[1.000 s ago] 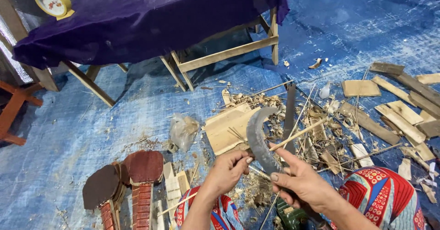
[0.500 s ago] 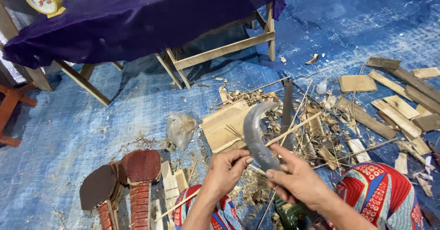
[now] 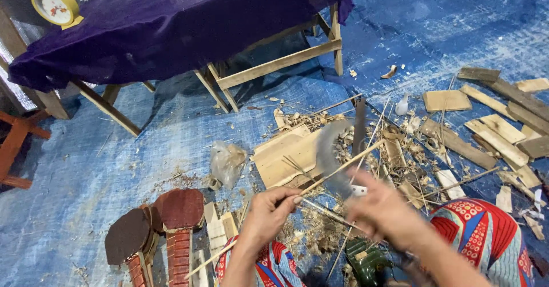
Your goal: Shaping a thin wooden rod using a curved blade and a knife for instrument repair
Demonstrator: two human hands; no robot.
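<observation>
both hands work low in the view, over a lap in red patterned cloth; the left hand pinches a thin bamboo stick between thumb and fingertips, the stick slanting up and to the right over the wood scraps; the right hand is blurred, clenched around the handle of a curved knife whose grey blade arcs up and to the left, crossing the stick just beside the left fingertips; a flat wooden board lies on the blue tarp just beyond the hands, with a crumpled clear plastic bag to its left; shavings and slats of cut wood are scattered far right; near left, dark brown paddle-shaped pieces lie side by side; at the far left stands a wooden table draped in purple cloth, a round yellow clock on its corner; a green object sits near the right wrist, too hidden to name.
</observation>
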